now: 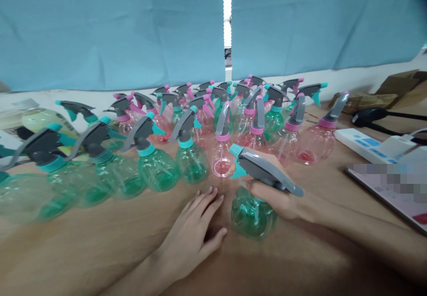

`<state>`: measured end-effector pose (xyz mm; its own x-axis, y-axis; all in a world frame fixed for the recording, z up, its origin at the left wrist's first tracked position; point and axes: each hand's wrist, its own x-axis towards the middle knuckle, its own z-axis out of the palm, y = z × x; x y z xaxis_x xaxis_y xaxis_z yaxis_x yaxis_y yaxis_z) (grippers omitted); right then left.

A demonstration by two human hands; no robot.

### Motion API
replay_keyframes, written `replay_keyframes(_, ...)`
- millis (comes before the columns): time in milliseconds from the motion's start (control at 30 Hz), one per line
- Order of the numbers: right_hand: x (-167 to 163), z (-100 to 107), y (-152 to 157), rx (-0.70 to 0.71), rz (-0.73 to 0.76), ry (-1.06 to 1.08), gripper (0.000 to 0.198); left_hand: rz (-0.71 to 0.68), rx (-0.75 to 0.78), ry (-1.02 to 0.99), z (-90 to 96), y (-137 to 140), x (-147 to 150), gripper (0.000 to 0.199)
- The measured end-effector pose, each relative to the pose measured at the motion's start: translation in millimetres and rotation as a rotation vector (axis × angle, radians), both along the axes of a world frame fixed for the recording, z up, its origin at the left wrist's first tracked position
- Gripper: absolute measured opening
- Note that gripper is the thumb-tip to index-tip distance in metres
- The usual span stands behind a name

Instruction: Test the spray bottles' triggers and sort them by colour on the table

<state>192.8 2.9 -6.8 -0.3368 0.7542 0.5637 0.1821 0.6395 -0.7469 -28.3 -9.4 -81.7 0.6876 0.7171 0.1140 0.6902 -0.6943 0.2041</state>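
Note:
My right hand is closed around the neck of a green spray bottle with a grey and teal trigger head. This bottle is upright, close to the table's surface; whether its base touches the wood I cannot tell. To its left, my left hand rests on the table with fingers stretched out and nothing in it. Just beyond the fingertips stands a row of green spray bottles with teal collars. Pink spray bottles with pink collars stand behind and to the right.
Many more sprayers crowd the back of the wooden table. On the right lie a white power strip, a flat dark-edged device, a black cable and brown packaging. A blue curtain hangs behind.

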Motion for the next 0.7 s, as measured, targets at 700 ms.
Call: replay_keyframes(700, -0.4, -2.7, -4.1, -0.093, -0.028, 0.009, 0.025, 0.002, 0.003, 0.008, -2.5, 0.3, -0.9, 0.054)
